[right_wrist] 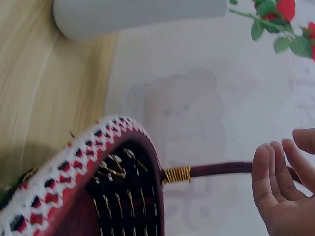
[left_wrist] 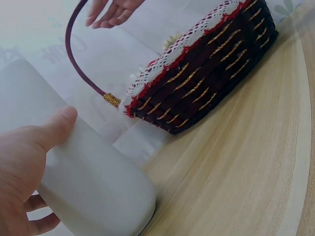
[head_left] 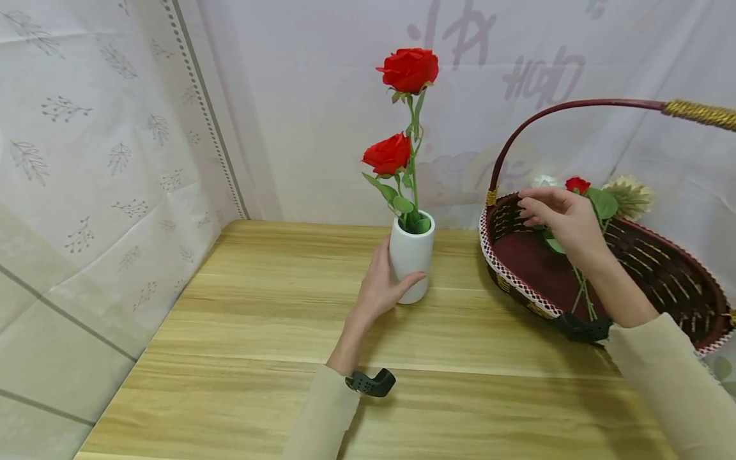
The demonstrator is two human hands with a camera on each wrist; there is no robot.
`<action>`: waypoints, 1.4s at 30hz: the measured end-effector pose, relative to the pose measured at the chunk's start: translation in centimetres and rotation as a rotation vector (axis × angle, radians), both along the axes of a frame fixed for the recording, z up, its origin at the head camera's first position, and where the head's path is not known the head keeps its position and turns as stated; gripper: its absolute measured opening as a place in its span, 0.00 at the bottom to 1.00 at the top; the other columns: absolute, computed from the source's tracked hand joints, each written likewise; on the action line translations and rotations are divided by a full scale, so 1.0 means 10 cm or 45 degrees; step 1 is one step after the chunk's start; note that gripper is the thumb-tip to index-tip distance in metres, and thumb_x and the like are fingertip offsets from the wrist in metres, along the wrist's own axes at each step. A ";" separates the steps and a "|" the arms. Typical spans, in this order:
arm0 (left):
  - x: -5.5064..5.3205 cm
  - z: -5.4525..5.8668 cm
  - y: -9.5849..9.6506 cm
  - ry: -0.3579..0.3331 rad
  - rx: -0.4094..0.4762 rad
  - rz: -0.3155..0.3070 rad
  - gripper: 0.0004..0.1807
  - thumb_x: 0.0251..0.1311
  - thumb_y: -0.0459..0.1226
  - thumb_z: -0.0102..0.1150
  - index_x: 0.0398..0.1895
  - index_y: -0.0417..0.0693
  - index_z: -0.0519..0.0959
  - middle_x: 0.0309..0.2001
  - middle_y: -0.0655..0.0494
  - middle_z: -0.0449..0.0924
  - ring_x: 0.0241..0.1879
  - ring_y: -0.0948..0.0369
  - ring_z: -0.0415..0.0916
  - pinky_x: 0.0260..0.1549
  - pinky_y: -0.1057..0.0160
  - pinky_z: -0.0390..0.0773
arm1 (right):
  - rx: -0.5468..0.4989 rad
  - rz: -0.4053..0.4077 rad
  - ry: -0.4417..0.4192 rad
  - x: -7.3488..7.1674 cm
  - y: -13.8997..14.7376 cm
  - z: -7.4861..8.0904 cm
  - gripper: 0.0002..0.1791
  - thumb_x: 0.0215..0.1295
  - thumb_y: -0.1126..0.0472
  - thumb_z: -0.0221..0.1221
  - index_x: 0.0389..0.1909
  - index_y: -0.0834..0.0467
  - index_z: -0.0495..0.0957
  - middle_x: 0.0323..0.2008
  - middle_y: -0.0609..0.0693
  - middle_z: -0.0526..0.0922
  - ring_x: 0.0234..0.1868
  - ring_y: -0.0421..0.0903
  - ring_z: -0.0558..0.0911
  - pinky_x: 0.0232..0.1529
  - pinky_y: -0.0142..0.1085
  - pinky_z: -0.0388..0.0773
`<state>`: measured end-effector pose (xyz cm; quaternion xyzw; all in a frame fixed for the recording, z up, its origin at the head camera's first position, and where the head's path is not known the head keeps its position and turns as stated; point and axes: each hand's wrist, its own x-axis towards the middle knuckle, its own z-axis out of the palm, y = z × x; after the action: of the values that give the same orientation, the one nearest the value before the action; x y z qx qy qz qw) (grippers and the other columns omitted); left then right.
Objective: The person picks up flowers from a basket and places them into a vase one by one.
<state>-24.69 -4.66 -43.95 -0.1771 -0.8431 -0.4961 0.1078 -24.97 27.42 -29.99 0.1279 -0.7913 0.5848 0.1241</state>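
Observation:
A white vase stands upright on the table with an upper red rose and a lower red rose in it. My left hand grips the vase from its left side, the thumb across the front and some fingers hidden behind. Over the dark wicker basket, my right hand hangs in the air, fingers loosely bent and holding nothing. Apart from the basket's handle, the right wrist view shows that hand with its palm bare.
Inside the basket lie a small red rose, a white flower and a cream flower, their stems partly behind my right arm. The tall handle arches over the basket. Patterned cloth hangs behind the wooden table.

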 end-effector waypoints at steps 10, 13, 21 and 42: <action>-0.01 -0.01 0.00 -0.004 0.002 0.003 0.55 0.58 0.53 0.72 0.79 0.49 0.49 0.70 0.46 0.63 0.65 0.52 0.67 0.62 0.48 0.71 | -0.303 -0.016 -0.045 -0.07 0.32 0.04 0.11 0.69 0.64 0.64 0.50 0.62 0.84 0.41 0.48 0.84 0.36 0.41 0.84 0.36 0.28 0.82; -0.01 0.00 0.00 0.001 -0.004 0.001 0.54 0.58 0.53 0.72 0.79 0.49 0.50 0.70 0.46 0.63 0.64 0.52 0.67 0.62 0.48 0.71 | -0.331 -0.062 -0.044 -0.09 0.44 0.03 0.11 0.68 0.64 0.64 0.49 0.61 0.84 0.41 0.47 0.84 0.35 0.40 0.84 0.35 0.28 0.82; 0.00 -0.01 0.00 0.004 -0.011 0.000 0.55 0.58 0.53 0.72 0.80 0.49 0.49 0.70 0.46 0.63 0.64 0.53 0.67 0.62 0.48 0.71 | -0.454 -0.137 -0.068 -0.14 0.75 -0.07 0.07 0.69 0.66 0.62 0.44 0.60 0.85 0.34 0.45 0.87 0.31 0.39 0.85 0.34 0.27 0.82; 0.00 0.00 -0.01 -0.012 -0.001 -0.002 0.54 0.59 0.53 0.72 0.80 0.50 0.49 0.70 0.47 0.62 0.65 0.53 0.66 0.62 0.48 0.70 | -0.603 -0.675 -0.161 -0.20 1.15 -0.32 0.06 0.69 0.68 0.59 0.39 0.53 0.81 0.28 0.44 0.82 0.23 0.35 0.82 0.25 0.24 0.79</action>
<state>-24.67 -4.75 -43.93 -0.1755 -0.8437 -0.4968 0.1034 -26.94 38.94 -33.22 -0.1505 -0.6455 0.7063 0.2486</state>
